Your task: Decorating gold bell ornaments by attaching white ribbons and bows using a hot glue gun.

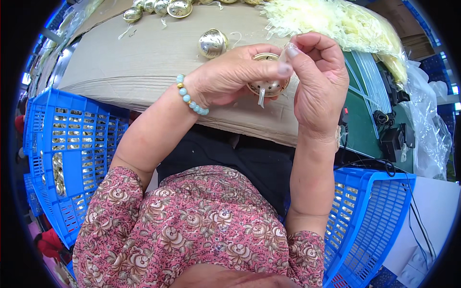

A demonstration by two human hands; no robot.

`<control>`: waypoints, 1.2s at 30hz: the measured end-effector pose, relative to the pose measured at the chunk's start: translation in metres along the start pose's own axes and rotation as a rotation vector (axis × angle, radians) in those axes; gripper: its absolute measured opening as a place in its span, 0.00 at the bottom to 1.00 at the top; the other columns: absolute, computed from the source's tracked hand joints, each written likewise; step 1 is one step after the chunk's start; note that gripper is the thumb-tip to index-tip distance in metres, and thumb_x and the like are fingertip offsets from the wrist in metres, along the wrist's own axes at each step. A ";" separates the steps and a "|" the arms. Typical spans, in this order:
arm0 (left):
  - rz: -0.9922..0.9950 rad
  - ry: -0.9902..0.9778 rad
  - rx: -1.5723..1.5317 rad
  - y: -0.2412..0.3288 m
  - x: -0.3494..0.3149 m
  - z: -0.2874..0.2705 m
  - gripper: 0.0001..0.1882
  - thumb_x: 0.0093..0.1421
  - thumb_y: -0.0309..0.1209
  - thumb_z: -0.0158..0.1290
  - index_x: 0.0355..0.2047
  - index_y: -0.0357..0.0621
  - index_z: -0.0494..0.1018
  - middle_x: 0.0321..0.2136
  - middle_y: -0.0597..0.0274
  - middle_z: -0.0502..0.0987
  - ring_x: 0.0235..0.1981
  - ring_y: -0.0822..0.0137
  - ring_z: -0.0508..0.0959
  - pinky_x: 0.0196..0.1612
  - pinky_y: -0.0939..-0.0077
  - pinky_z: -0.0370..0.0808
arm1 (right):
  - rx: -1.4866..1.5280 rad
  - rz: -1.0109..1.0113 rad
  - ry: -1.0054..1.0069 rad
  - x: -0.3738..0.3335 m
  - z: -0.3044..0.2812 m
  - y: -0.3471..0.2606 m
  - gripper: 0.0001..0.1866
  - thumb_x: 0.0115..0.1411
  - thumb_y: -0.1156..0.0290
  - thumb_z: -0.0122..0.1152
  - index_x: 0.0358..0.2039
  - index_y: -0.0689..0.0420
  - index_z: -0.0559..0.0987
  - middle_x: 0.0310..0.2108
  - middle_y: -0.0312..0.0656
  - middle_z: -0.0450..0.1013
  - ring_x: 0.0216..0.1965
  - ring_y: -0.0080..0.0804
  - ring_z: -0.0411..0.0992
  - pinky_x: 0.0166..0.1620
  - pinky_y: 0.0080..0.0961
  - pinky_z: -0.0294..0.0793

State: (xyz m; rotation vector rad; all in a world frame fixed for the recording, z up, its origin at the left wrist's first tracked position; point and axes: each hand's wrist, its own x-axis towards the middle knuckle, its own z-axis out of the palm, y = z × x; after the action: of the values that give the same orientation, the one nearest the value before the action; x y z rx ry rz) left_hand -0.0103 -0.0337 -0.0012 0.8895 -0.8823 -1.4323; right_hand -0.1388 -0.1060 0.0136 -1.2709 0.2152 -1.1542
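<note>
My left hand, with a pale blue bead bracelet on its wrist, is closed round a shiny gold ball ornament. Small star shapes mark the ball, and a short white ribbon hangs down its front. Just to the right, my right hand has thumb and forefinger pinched on a thin whitish, translucent strip at the ball's upper edge. Where that strip joins the ball is covered by my fingers. A second gold ball with a white cord rests on the cardboard beyond my left hand.
More gold balls line the far edge of the cardboard-covered table. Pale yellow ribbons are heaped at the back right, near clear strips and a black adapter. Blue crates stand left and right of me.
</note>
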 end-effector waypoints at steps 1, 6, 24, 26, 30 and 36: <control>0.003 -0.011 -0.015 -0.002 0.001 -0.001 0.17 0.56 0.38 0.57 0.42 0.44 0.70 0.30 0.66 0.75 0.29 0.73 0.76 0.30 0.76 0.74 | -0.057 -0.008 -0.004 -0.001 -0.002 -0.001 0.10 0.53 0.83 0.58 0.37 0.63 0.74 0.33 0.37 0.72 0.34 0.20 0.69 0.38 0.16 0.70; -0.009 0.071 -0.112 0.000 0.000 -0.015 0.12 0.58 0.34 0.52 0.40 0.44 0.70 0.28 0.64 0.76 0.29 0.69 0.77 0.30 0.76 0.75 | -1.213 -0.266 0.218 -0.016 -0.053 -0.018 0.07 0.55 0.74 0.61 0.33 0.64 0.76 0.30 0.39 0.73 0.34 0.25 0.70 0.38 0.22 0.68; 0.094 0.240 -0.407 -0.005 0.009 -0.022 0.15 0.62 0.39 0.48 0.46 0.46 0.68 0.37 0.53 0.76 0.36 0.56 0.77 0.36 0.68 0.76 | -0.366 0.384 0.227 -0.049 -0.073 -0.039 0.18 0.54 0.69 0.58 0.44 0.66 0.74 0.30 0.36 0.72 0.30 0.21 0.68 0.36 0.14 0.64; 0.086 0.239 -0.420 -0.005 0.011 -0.020 0.15 0.62 0.39 0.48 0.46 0.46 0.68 0.37 0.54 0.76 0.36 0.56 0.77 0.36 0.68 0.76 | -0.301 0.366 0.158 -0.048 -0.062 -0.038 0.23 0.51 0.72 0.56 0.47 0.68 0.71 0.39 0.43 0.72 0.32 0.23 0.69 0.40 0.18 0.66; 0.105 0.220 -0.472 -0.007 0.012 -0.019 0.15 0.62 0.39 0.48 0.46 0.45 0.69 0.36 0.56 0.75 0.37 0.54 0.77 0.38 0.66 0.75 | -0.247 0.333 0.095 -0.048 -0.045 -0.037 0.26 0.51 0.74 0.56 0.52 0.67 0.66 0.43 0.48 0.70 0.33 0.25 0.69 0.36 0.20 0.70; 0.157 0.220 -0.515 -0.011 0.014 -0.016 0.13 0.63 0.38 0.47 0.44 0.46 0.70 0.36 0.62 0.76 0.38 0.65 0.76 0.39 0.65 0.74 | -0.155 0.346 0.020 -0.053 -0.038 -0.025 0.18 0.62 0.67 0.53 0.49 0.63 0.66 0.38 0.45 0.71 0.26 0.21 0.63 0.29 0.18 0.69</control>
State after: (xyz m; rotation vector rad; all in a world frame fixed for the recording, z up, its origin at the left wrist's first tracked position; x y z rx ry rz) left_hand -0.0009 -0.0476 -0.0180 0.5577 -0.3781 -1.3084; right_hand -0.2034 -0.0859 -0.0024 -1.2966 0.5266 -0.8655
